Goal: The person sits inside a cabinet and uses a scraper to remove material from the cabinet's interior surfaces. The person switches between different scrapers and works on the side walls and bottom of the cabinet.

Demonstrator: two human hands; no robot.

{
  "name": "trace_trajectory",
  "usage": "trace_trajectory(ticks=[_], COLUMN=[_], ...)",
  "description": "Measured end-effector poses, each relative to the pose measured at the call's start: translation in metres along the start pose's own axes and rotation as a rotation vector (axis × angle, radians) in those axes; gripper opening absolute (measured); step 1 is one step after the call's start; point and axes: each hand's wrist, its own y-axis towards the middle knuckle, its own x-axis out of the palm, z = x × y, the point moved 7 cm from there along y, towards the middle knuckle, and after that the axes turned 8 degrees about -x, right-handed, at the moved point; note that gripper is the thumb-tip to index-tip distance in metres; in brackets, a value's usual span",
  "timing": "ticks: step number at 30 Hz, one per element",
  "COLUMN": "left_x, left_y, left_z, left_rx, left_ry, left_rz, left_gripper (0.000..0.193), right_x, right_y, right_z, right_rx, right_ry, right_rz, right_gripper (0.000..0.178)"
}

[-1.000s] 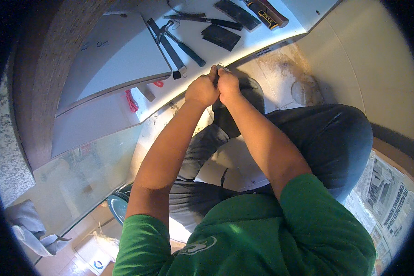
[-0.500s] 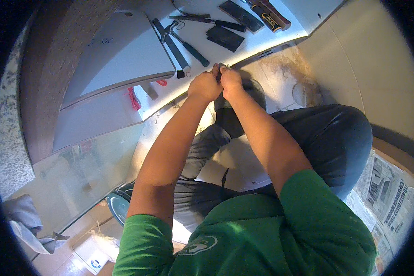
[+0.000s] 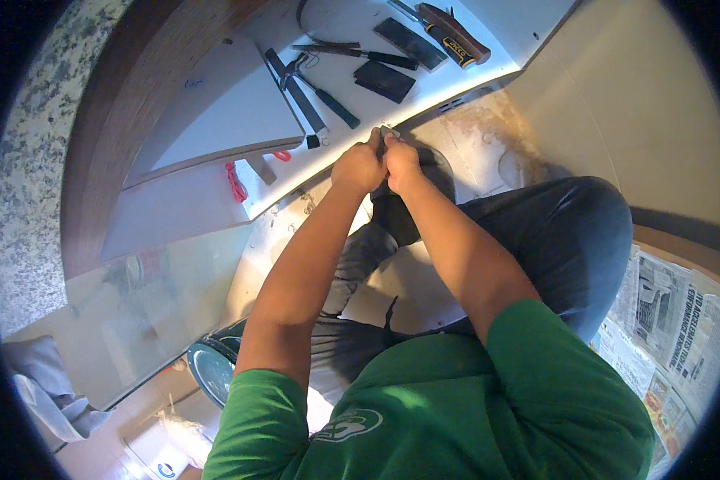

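Note:
My left hand [image 3: 358, 168] and my right hand [image 3: 401, 162] are closed side by side, thumbs together, just off the front edge of a white cabinet shelf [image 3: 340, 152]. Between their fingertips sticks out the end of a small greyish piece [image 3: 387, 131]; the fingers hide the rest, so its kind cannot be told. Beyond the hands on the shelf lie a claw hammer [image 3: 328, 100] with a dark green handle, a long dark flat bar [image 3: 300, 96] and black rectangular pieces [image 3: 385, 81]. My dark shoe [image 3: 432, 172] is below the right hand.
Farther back are a second black-handled tool [image 3: 384, 58], a dark flat block [image 3: 410, 43] and a black-and-yellow-handled chisel [image 3: 456, 50]. A loose white panel [image 3: 216, 104] leans at the left, near red cord [image 3: 235, 182]. A glass pane [image 3: 156, 308] and a teal dish [image 3: 210, 374] are lower left; newspaper [image 3: 672, 320] lies right.
The view has shifted slightly, so the shelf and tools sit a little higher and more to the left. Both hands stay together on the small piece, whose end shows more now.

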Motion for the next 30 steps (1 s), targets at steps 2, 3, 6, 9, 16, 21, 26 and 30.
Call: trace_trajectory(ticks=[2,3,6,9,16,21,26,30], left_x=[0.000,-0.002,-0.005,0.001,-0.002,-0.011,-0.009,-0.009], left_y=[-0.003,-0.003,0.002,0.005,0.002,0.004,0.018,0.018], left_z=[-0.003,0.001,0.018,0.013,0.011,0.017,0.022,0.006], left_rx=[-0.024,-0.023,-0.013,-0.035,-0.072,-0.090,-0.077,-0.096], left_ry=[-0.006,0.000,0.016,0.031,0.002,0.024,-0.011,-0.057], left_rz=[-0.008,-0.015,-0.054,-0.084,-0.081,-0.087,-0.057,-0.004], left_gripper=[0.074,0.073,0.073,0.074,0.073,0.069,0.070,0.069], right_x=[0.003,-0.001,-0.019,-0.016,-0.007,-0.009,-0.014,0.012], right_y=[0.002,0.014,0.047,0.035,0.016,0.041,0.056,0.000], right_z=[0.004,0.010,0.022,0.017,-0.009,-0.001,-0.003,-0.044], right_rx=[-0.065,-0.140,-0.310,-0.124,-0.071,-0.162,-0.168,-0.037], right_ry=[-0.114,-0.185,-0.382,-0.234,-0.270,-0.347,-0.266,-0.117], right_rz=[-0.017,-0.019,0.012,0.013,-0.025,-0.061,-0.037,0.035], right_gripper=[0.041,0.041,0.041,0.041,0.042,0.041,0.040,0.040])
